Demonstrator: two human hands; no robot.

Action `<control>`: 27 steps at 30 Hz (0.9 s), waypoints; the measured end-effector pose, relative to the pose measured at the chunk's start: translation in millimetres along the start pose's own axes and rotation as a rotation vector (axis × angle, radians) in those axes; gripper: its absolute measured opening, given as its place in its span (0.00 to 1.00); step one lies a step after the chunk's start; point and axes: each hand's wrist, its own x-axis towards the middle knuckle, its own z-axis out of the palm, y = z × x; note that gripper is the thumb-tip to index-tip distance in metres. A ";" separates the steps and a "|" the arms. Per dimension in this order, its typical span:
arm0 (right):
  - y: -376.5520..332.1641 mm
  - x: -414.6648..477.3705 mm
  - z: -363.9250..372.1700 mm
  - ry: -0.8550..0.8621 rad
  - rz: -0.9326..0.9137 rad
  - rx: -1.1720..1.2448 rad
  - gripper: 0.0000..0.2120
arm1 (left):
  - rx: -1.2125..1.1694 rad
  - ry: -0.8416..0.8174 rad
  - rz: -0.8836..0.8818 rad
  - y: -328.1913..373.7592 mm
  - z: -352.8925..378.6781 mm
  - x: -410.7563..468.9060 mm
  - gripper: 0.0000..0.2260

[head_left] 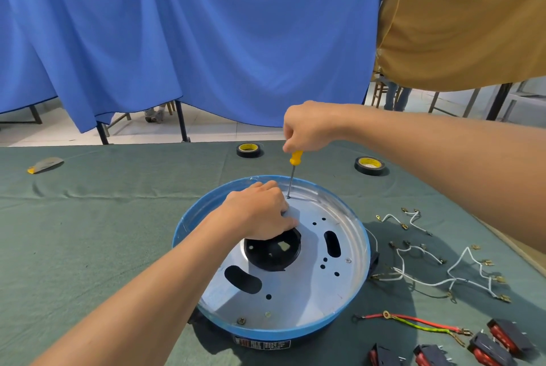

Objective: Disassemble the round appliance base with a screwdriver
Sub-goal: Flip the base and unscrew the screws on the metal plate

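The round appliance base (359, 235), blue-walled with a silver inner plate, lies on the green table cloth in front of me. My right hand (307, 129) grips the yellow-handled screwdriver (294, 170) upright, its tip set on a screw at the plate's far edge. My left hand (260, 215) rests on the plate beside the black centre hole, fingers bent against the metal close to the screwdriver tip. Two more screws show on the plate, one at the near edge (241, 320) and one at the right (348, 260).
Two black tape rolls (248, 150) (370, 165) lie beyond the base. White wires with terminals (425, 265), a red and green wire (413, 322) and several black-red switches (487, 345) lie to the right. A grey glove (44, 165) sits far left. Blue and tan cloths hang behind.
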 end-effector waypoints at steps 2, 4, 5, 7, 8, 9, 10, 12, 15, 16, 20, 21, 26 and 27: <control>-1.6 -2.2 -2.6 -0.056 0.008 0.040 0.15 | 0.003 0.000 -0.004 0.4 -0.2 -0.7 0.20; -2.6 -2.8 -3.9 -0.091 0.032 0.017 0.22 | 0.004 0.007 -0.009 0.7 -0.2 -1.0 0.20; -2.7 -2.7 -4.0 -0.077 0.037 -0.004 0.26 | 0.004 0.009 -0.009 0.9 -0.1 -1.1 0.20; -2.6 -3.0 -3.7 -0.038 0.018 -0.024 0.24 | 0.000 0.009 -0.010 1.0 -0.6 -1.2 0.20; -2.7 -3.4 -3.0 -0.023 -0.009 -0.008 0.18 | 0.000 0.005 -0.011 1.1 -1.1 -1.2 0.20; -1.5 -2.4 -2.0 -0.010 -0.033 0.020 0.12 | 0.002 0.002 -0.013 1.2 -1.5 -1.3 0.20; -1.8 -2.8 -2.0 -0.005 -0.037 0.057 0.10 | 0.005 -0.002 -0.014 1.2 -1.4 -1.2 0.20; -3.8 -3.4 -2.4 -0.038 -0.014 0.086 0.18 | 0.007 -0.001 -0.013 0.9 -0.3 -0.6 0.19; -5.9 -3.8 -1.1 0.003 0.024 0.034 0.28 | -0.003 0.000 -0.015 0.3 1.5 0.8 0.19; -7.3 -5.0 -2.1 0.024 0.021 0.027 0.25 | -0.006 0.000 -0.013 0.1 1.6 1.3 0.20; -9.0 -5.1 -4.5 -0.037 0.001 0.093 0.16 | 0.002 0.003 -0.009 -0.9 2.3 2.2 0.20; -9.6 -4.5 -4.5 -0.055 0.011 0.081 0.18 | 0.001 0.008 -0.011 -1.1 2.9 2.0 0.20; -11.7 -4.0 -3.0 0.004 0.035 -0.021 0.25 | -0.005 0.006 -0.005 -1.4 4.0 3.3 0.20; -11.1 -3.5 -2.2 -0.006 0.018 -0.012 0.20 | -0.006 0.003 -0.001 -1.9 3.8 3.3 0.20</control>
